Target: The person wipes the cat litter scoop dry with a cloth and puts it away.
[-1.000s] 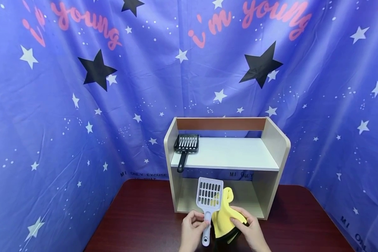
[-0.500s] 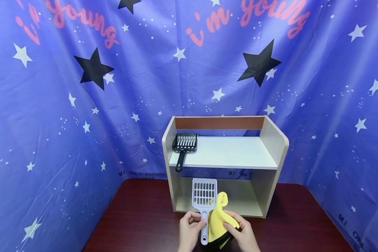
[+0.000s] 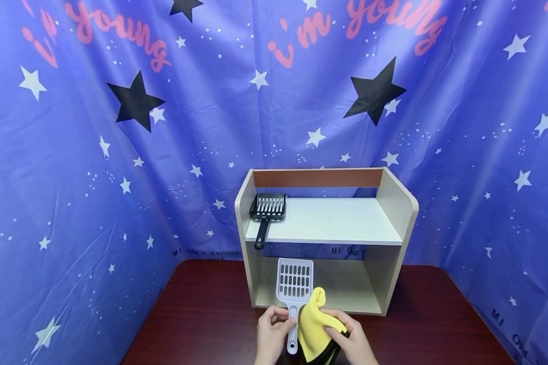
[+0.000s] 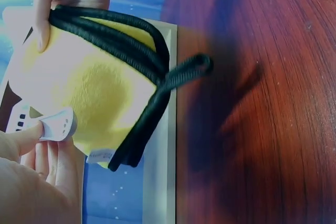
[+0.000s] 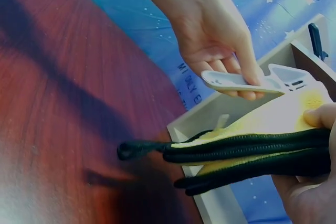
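My left hand (image 3: 272, 332) pinches the handle of a pale grey litter scoop (image 3: 295, 278), thumb on top, with its slotted head pointing away from me. My right hand (image 3: 350, 337) holds a folded yellow cloth (image 3: 315, 329) with black edging, gripped between thumb and fingers. The cloth lies right beside the scoop handle. In the left wrist view a black loop (image 4: 189, 71) sticks out from the corner of the cloth (image 4: 100, 87). The right wrist view shows the folded layers edge-on, with the left hand (image 5: 215, 35) and scoop (image 5: 236, 81) just beyond them.
A wooden two-level shelf (image 3: 404, 243) stands on the dark red table (image 3: 201, 314) in front of me. On its white upper board (image 3: 338, 218) a black litter scoop (image 3: 268, 208) lies at the left, handle over the front edge. A blue star-patterned curtain (image 3: 201, 121) hangs behind.
Both hands have shifted slightly left with the scoop and the cloth. The cloth's folded top has dropped lower and now overlaps the scoop's slotted head less.
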{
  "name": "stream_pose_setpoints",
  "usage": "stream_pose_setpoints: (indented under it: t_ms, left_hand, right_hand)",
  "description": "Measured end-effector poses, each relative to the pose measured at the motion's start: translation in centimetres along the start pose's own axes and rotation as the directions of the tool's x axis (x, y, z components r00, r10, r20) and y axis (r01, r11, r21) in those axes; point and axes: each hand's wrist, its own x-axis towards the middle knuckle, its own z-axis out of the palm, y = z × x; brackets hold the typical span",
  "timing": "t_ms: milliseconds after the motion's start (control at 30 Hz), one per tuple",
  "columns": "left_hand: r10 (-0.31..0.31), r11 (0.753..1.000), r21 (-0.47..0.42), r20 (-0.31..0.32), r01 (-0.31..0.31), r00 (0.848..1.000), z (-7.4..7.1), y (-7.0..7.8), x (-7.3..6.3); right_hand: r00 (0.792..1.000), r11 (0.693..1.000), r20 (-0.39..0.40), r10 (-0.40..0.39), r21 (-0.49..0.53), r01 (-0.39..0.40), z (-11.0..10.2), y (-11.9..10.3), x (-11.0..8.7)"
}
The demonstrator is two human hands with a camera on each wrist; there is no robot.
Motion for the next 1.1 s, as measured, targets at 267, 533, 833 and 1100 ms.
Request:
stream_pose_setpoints:
  t_ms: [267,533,833,1100]
  left_hand:
    - [0.018,0.999,-0.035,0.054,-0.016,0.998,-0.4,-0.1,0.0]
    - [-0.060,0.996,-0.060,0.134,0.068,0.989,0.1,0.1,-0.5]
    - [-0.059,0.998,-0.027,0.140,0.063,0.988,0.1,-0.1,-1.2]
    - [-0.004,0.999,-0.046,0.114,0.009,0.994,-0.1,0.1,-0.5]
  right_hand:
    - [0.990,0.998,-0.136,0.040,-0.033,-0.045,-1.7,-0.8,1.2]
    - [0.978,0.996,-0.204,0.038,-0.066,-0.052,-3.0,-2.0,3.3]
    - [0.992,0.996,-0.126,-0.025,-0.084,0.014,-2.0,-1.1,1.5]
    - [0.990,0.997,-0.140,-0.004,-0.075,-0.006,-0.3,-0.9,0.7]
